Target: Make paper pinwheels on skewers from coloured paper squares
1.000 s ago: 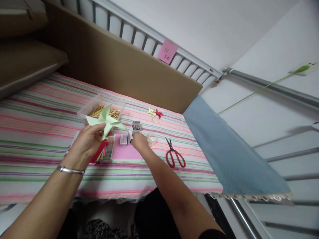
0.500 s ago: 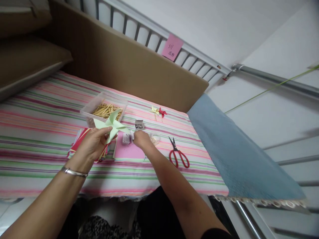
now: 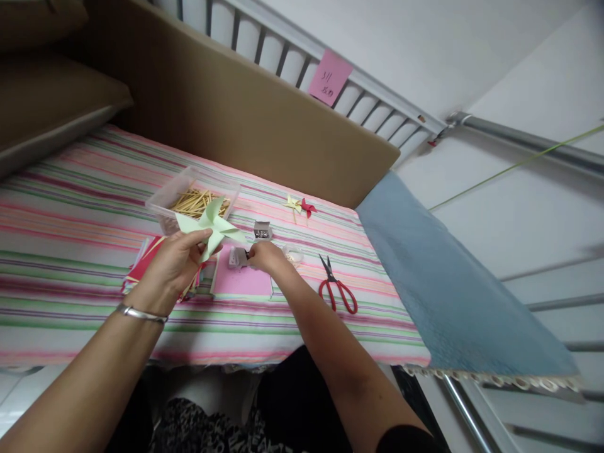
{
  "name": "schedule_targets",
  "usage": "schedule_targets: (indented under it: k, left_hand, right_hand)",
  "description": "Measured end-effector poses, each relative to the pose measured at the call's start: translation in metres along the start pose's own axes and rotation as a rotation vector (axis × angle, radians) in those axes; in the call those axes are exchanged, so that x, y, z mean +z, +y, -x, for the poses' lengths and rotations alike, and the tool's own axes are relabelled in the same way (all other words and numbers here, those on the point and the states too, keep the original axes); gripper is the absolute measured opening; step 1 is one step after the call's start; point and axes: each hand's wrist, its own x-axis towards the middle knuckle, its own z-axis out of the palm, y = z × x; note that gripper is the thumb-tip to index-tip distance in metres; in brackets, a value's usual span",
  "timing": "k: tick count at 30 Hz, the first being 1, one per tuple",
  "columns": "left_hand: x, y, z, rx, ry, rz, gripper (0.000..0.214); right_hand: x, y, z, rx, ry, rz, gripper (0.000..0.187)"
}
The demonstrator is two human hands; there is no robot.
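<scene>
A pale green paper pinwheel (image 3: 213,228) is pinched between the thumb and fingers of my left hand (image 3: 182,258), its blades spread outward. My right hand (image 3: 267,257) reaches over pink paper sheets (image 3: 240,283), fingertips closed at the right side of a small white box (image 3: 237,257). Whatever those fingertips grip is too small and hidden to name. Just behind this hand stands an open little box of shiny metal pieces (image 3: 262,231). A clear dish of small pale pieces (image 3: 293,257) is partly covered by my right wrist.
A clear plastic tub (image 3: 165,200) full of wooden sticks stands behind my left hand, with coloured paper (image 3: 139,267) stacked below. Red-handled scissors (image 3: 336,286) lie to the right. Two small pinwheels (image 3: 302,206) lie near the cardboard panel (image 3: 264,132) at the back.
The small white box has turned and shifted slightly left, and my right fingertips have drawn to its right side. My left hand still holds the pinwheel. The view has moved slightly.
</scene>
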Motion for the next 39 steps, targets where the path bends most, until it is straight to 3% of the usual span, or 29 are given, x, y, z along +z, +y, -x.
schedule_targets:
  k: [9, 20, 26, 33, 36, 39]
  left_hand:
    - [-0.019, -0.003, -0.009, 0.031, -0.068, -0.096, 0.019]
    - [-0.013, -0.005, -0.006, 0.077, -0.086, -0.064, 0.012]
    - [-0.008, -0.01, -0.006, 0.069, -0.045, -0.114, 0.012]
    - [-0.008, -0.026, -0.013, 0.019, -0.012, -0.222, 0.014]
    - [-0.003, -0.036, -0.012, -0.004, 0.036, -0.309, 0.012]
    - [0.004, -0.047, -0.011, -0.01, 0.1, -0.349, 0.018]
  right_hand:
    - [0.0, 0.001, 0.003, -0.015, -0.012, -0.021, 0.022]
    - [0.018, -0.001, 0.008, 0.018, 0.237, -0.096, 0.019]
    - [0.028, 0.009, 0.014, 0.078, 0.415, -0.316, 0.022]
    - [0.011, 0.023, 0.022, 0.12, 0.451, -0.668, 0.011]
    - [0.001, 0.016, 0.04, 0.032, 0.532, -0.917, 0.003]
    - [-0.003, 0.001, 0.058, -0.119, 0.567, -0.978, 0.006]
